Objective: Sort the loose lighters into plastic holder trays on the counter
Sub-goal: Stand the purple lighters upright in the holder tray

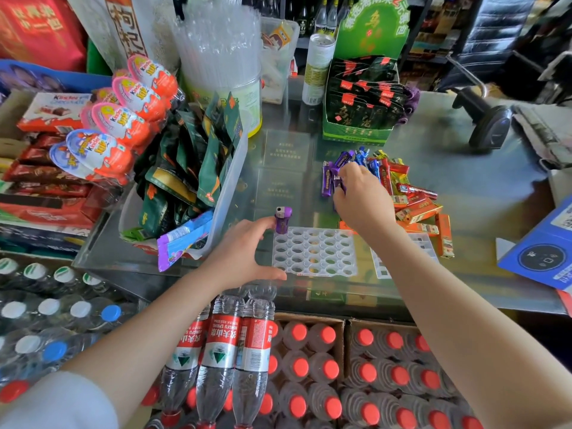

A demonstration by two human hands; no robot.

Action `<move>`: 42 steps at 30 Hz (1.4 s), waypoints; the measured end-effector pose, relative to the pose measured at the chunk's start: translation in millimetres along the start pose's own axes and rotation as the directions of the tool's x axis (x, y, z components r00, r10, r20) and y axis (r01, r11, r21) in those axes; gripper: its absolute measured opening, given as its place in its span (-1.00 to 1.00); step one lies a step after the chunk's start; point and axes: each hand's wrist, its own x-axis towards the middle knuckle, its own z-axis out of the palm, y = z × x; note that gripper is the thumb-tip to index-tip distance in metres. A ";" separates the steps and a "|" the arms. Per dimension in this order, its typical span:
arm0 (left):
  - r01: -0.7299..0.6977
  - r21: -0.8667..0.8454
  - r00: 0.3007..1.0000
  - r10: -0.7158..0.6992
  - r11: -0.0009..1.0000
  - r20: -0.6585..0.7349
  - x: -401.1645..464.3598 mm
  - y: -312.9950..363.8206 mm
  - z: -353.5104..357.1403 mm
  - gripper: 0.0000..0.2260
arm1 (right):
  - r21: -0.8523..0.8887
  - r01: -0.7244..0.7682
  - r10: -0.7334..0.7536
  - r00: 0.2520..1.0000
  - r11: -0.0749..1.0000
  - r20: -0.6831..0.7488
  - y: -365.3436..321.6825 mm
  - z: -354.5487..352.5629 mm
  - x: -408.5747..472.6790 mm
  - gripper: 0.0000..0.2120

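Kinder eggs [130, 119] stand leftward; left hand [244, 252] spread beside tray [314, 253]; right hand [360, 196] pinches purple lighter [338, 182].

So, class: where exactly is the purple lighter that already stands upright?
The purple lighter stands in the far-left corner slot of the white holder tray, at centre of the head view, just beyond the left hand.

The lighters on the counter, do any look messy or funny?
Mostly yes: the loose lighters lie jumbled in a heap beside the right hand. Only one purple lighter stands upright in the tray, at its far-left corner.
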 end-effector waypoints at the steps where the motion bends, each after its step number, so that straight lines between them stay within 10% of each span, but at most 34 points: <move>1: -0.005 -0.015 1.000 0.005 1.000 -0.001 1.2 -0.7 0.1 -0.25 | -0.022 -0.058 0.058 0.998 0.998 0.004 4.4 1.5 4.0 -0.79; 14: -0.052 0.003 0.998 0.052 0.999 -0.017 6.2 -9.9 4.6 -0.09 | -0.111 -0.269 0.284 0.946 0.957 0.158 7.1 20.1 32.7 -0.74; 24: -0.060 0.004 0.996 0.060 0.998 -0.068 3.9 -8.0 5.7 -0.18 | 0.681 -0.064 -0.002 0.995 0.729 0.096 -15.4 -4.8 -31.8 -0.92; 32: -0.040 0.004 0.994 0.040 0.999 -0.105 -8.2 -3.4 7.5 -0.18 | 0.705 -0.072 -0.070 0.983 0.705 0.170 -30.2 25.2 -71.2 -0.93; 42: -0.036 -0.020 0.991 0.033 0.999 -0.130 -13.5 -5.1 8.8 -0.24 | 0.470 0.261 -0.279 0.960 0.843 -0.033 -45.7 23.5 -73.9 -0.88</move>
